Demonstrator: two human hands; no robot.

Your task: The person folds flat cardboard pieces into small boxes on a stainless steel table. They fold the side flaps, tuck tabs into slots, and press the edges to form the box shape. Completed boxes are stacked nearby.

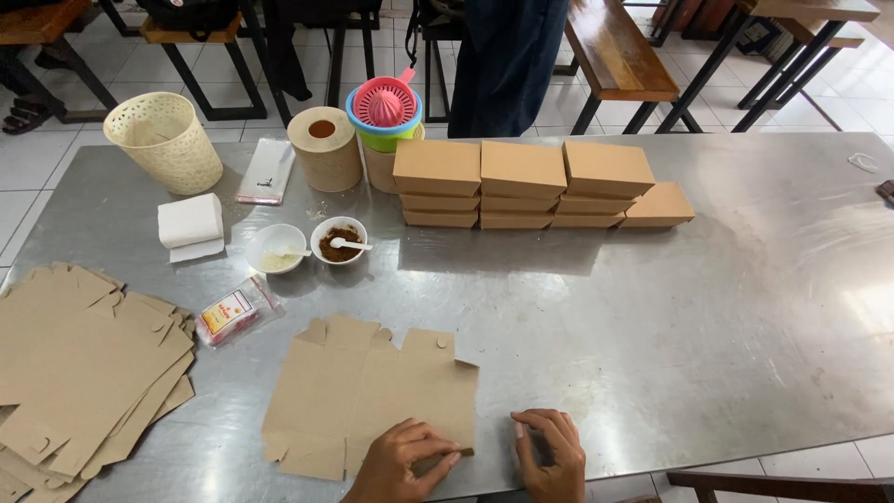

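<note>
A flat unfolded brown cardboard box blank [372,391] lies on the steel table [698,317] near its front edge. My left hand [400,463] pinches the blank's near right corner between thumb and fingers. My right hand [549,454] rests just right of that corner, fingers curled, with nothing visibly held. A pile of several more flat blanks [84,373] lies at the left front.
Stacks of folded brown boxes [531,182] stand mid-back. Two small white bowls [307,244], a small packet [233,312], folded white tissue [191,224], a paper roll [324,147], a cream basket [166,140] and a pink juicer [385,110] sit back left. A person [507,56] stands beyond the table.
</note>
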